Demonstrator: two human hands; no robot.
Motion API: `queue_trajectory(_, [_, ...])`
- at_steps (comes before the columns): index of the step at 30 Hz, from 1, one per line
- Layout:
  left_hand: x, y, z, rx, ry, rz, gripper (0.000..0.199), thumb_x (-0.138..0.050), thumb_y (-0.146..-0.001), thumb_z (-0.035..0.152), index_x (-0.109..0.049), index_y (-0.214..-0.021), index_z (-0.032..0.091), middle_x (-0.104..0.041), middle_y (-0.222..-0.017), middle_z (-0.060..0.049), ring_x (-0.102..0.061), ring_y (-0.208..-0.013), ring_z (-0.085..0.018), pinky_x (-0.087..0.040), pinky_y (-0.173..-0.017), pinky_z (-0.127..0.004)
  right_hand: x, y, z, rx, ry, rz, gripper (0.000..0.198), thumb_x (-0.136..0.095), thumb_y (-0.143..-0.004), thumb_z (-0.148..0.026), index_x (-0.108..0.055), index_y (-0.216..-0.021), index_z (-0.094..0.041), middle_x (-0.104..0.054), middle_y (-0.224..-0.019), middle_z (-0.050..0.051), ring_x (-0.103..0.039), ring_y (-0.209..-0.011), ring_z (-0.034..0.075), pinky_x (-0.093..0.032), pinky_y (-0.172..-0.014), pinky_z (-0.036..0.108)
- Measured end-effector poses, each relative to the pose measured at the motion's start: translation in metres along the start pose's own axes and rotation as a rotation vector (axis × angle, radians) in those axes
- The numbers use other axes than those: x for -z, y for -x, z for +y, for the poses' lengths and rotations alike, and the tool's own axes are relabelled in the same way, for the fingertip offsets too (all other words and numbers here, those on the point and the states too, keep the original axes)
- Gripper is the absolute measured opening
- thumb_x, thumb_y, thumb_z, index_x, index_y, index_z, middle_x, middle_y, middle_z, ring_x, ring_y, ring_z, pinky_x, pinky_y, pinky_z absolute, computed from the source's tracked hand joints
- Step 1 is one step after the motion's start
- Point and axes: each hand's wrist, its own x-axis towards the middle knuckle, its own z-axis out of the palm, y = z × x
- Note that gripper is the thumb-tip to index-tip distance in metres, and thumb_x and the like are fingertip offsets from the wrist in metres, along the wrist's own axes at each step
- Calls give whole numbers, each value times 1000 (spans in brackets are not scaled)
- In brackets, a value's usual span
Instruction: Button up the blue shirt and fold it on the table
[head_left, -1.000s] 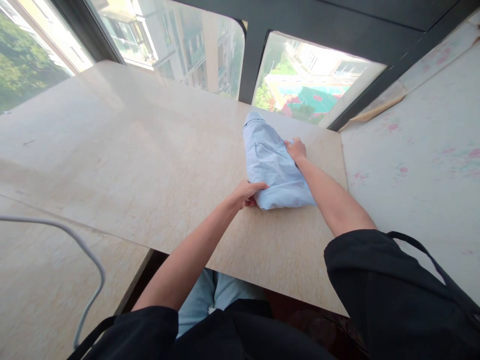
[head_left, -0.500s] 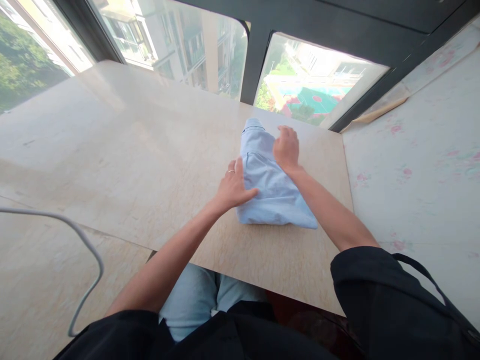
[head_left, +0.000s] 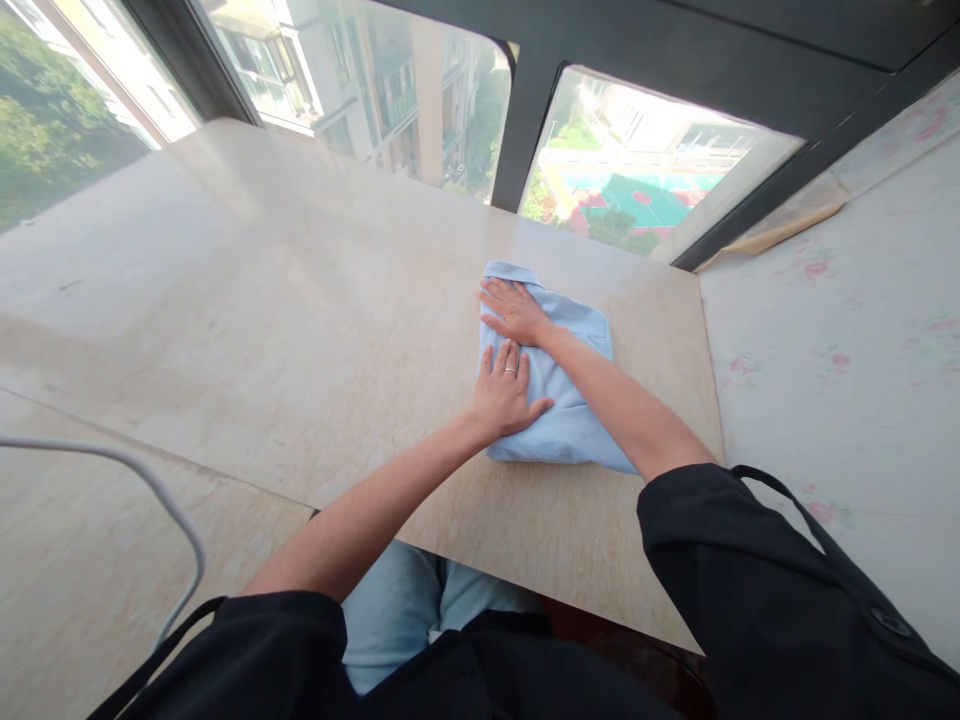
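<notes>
A folded light-blue shirt lies on the stone-patterned counter, its collar end pointing at the window. My left hand rests flat on the near left part of the cloth with fingers spread; a ring shows on one finger. Just beyond it, my right hand lies palm down below the collar, its fingers stretched to the left edge of the shirt. Neither hand grips the cloth. Part of the shirt's right side is covered by my right forearm.
The beige counter stretches to the left and runs up to dark-framed windows. A flowered wall borders it on the right. A pale cable curves over the near left. My legs are below the front edge.
My right hand has come down from above the shirt's right side and moved left onto the cloth. My left hand has slid from the left edge further onto the shirt.
</notes>
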Motion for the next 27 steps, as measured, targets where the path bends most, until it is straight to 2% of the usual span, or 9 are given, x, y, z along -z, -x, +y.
queue_trajectory(5, [-4,19,8,-140,-2,51,84,-30,-97,65,-34,-151,1,-29,-156,-22,-19,-150,-33,-7,-122,-55,2,-8,8,12,-1,-8,67,-33,-99,-51,-33,-155,-14,-23,-162,10,-20,-149,29,-14,-120,48])
queue_trajectory(8, [-7,29,12,-144,0,70,79,-29,-99,62,-36,-151,3,-32,-156,-20,-22,-149,-31,-7,-123,-54,5,-6,5,15,8,27,62,-33,-99,-48,-44,-149,-13,-35,-157,11,-27,-145,29,-19,-118,45])
queue_trajectory(12, [-9,35,15,-114,15,107,76,-25,-100,60,-39,-150,4,-35,-155,-18,-27,-147,-30,-9,-123,-51,11,4,-9,-6,74,117,52,-30,-98,-35,-56,-138,-14,-46,-148,14,-35,-139,30,-21,-115,47])
queue_trajectory(14, [-9,37,16,-110,10,117,76,-24,-100,60,-40,-149,4,-36,-154,-19,-28,-147,-31,-9,-123,-52,12,9,-14,-29,107,160,52,-29,-98,-31,-52,-142,-14,-42,-151,14,-34,-140,30,-21,-114,48])
queue_trajectory(17, [-12,45,22,-115,-17,129,79,-23,-100,61,-40,-148,0,-34,-154,-22,-27,-147,-33,-10,-122,-54,7,9,-13,-130,120,203,57,-31,-99,-36,-41,-150,-14,-31,-158,15,-29,-144,31,-19,-115,52])
queue_trajectory(20, [-20,62,31,-172,-57,146,85,-25,-98,66,-37,-149,-2,-31,-154,-25,-25,-147,-37,-13,-122,-56,-3,4,-4,-225,78,163,60,-26,-101,-43,-38,-152,-13,-29,-159,16,-30,-145,29,-18,-117,52])
queue_trajectory(23, [-26,81,41,-236,-87,145,83,-38,-96,64,-35,-151,2,-26,-157,-25,-23,-147,-39,-15,-121,-55,-7,0,0,-219,53,125,61,-22,-102,-44,-36,-152,-11,-27,-159,16,-30,-146,27,-19,-118,49])
queue_trajectory(25, [-23,88,43,-233,-59,132,79,-43,-95,61,-37,-150,4,-25,-157,-23,-22,-148,-38,-17,-121,-53,-3,3,-5,-226,64,133,63,-21,-103,-46,-37,-152,-10,-27,-159,17,-29,-146,27,-18,-119,48])
queue_trajectory(27, [-10,88,40,-227,23,94,72,-40,-97,59,-43,-147,8,-33,-155,-20,-28,-146,-36,-23,-120,-51,5,14,-13,-264,100,184,66,-22,-102,-50,-36,-152,-8,-27,-159,18,-25,-147,30,-15,-120,49])
